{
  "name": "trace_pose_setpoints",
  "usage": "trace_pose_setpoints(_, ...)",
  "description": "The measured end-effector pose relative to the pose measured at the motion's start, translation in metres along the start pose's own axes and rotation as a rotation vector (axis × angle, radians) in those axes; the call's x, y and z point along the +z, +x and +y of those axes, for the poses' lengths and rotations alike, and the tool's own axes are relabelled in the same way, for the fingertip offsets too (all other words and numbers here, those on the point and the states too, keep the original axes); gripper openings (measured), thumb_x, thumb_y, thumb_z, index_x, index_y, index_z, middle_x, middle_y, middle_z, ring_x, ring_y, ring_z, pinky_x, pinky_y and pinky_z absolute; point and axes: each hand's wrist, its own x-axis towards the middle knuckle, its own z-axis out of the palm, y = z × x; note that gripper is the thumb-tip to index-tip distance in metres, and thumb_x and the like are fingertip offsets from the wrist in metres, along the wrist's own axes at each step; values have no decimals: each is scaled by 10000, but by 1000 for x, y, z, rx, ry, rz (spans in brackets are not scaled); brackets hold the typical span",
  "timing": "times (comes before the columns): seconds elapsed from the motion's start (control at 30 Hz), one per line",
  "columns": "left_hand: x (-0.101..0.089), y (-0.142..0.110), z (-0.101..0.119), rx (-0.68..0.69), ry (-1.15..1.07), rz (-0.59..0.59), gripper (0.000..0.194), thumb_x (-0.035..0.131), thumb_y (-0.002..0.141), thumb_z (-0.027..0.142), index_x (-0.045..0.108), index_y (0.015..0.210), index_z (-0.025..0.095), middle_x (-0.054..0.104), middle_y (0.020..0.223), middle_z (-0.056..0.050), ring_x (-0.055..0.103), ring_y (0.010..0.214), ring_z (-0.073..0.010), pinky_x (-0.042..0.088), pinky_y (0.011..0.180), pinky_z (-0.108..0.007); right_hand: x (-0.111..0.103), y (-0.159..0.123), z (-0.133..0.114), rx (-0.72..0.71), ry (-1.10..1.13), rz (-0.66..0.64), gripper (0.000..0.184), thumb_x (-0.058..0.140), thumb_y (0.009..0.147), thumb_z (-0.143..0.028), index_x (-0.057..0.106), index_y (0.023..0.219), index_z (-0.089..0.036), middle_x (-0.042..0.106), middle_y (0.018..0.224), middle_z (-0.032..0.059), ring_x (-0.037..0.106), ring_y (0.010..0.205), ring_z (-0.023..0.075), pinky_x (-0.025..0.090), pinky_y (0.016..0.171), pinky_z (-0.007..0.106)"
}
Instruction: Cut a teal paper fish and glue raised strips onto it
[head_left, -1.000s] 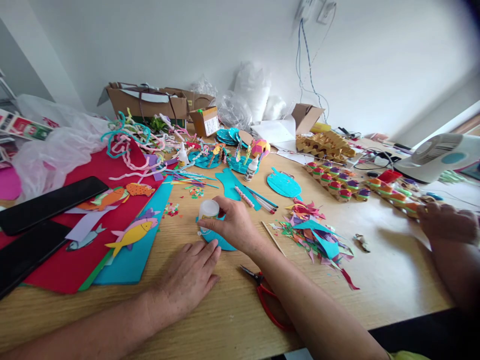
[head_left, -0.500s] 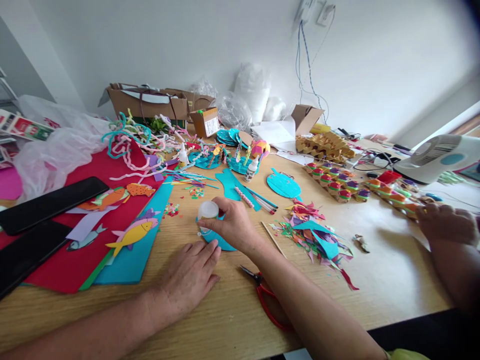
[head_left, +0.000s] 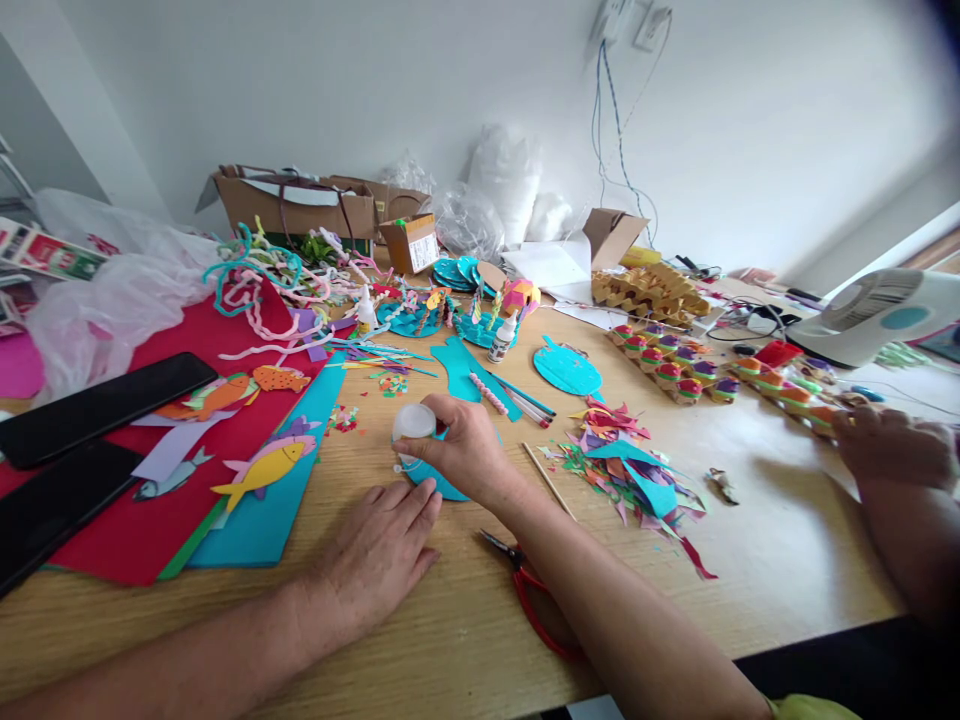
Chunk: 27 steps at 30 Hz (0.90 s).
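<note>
My right hand [head_left: 469,445] grips a small translucent plastic cup [head_left: 413,424] by its side, thumb in front and fingers behind. Below the cup lies a blue round cut-out [head_left: 445,482], partly covered by that hand. My left hand [head_left: 384,535] rests flat on the table with its fingers stretched out, the fingertips at the near edge of the blue cut-out. Red-handled scissors [head_left: 537,600] lie under my right forearm, which hides part of them. A thin wooden stick [head_left: 549,480] lies just right of my right wrist.
Left are red card [head_left: 112,520], paper fish [head_left: 270,468] and two black phone-like slabs [head_left: 112,405]. Right are paper scraps [head_left: 634,470], painted egg-carton pieces [head_left: 675,367] and another person's hand [head_left: 892,450]. Glue bottles [head_left: 502,342] and cardboard boxes [head_left: 300,210] stand behind.
The cup in my right hand has shifted very slightly to the left and its top tips a little more toward me. My left hand stays in place.
</note>
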Motion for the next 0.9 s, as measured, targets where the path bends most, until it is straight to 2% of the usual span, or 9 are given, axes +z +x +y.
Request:
trace_pose_setpoints(0.13,1,0,0,0,-25,2,375,440,902,278,542,1230,126,610,1225,-145,562,1054,-296,469,851,-453,0,0,1,-16,8,0,260,760,674,-315,541,625,-184,545,618,-52,484,604,101,319,557,207)
trace_pose_setpoints(0.4,1,0,-1,16,9,-18,422,534,860,258,525,1242,80,613,1221,-156,569,1051,-315,484,821,-446,2,0,2,-5,22,-1,259,764,674,-309,542,635,-181,550,620,-44,486,607,107,326,564,212)
trace_pose_setpoints(0.9,-4,1,0,8,33,-76,411,529,859,247,526,1240,93,604,1238,-148,571,1065,-302,500,835,-437,-7,-3,-1,-9,-43,-8,247,724,701,-350,558,759,-178,562,694,-22,492,637,119,339,567,223)
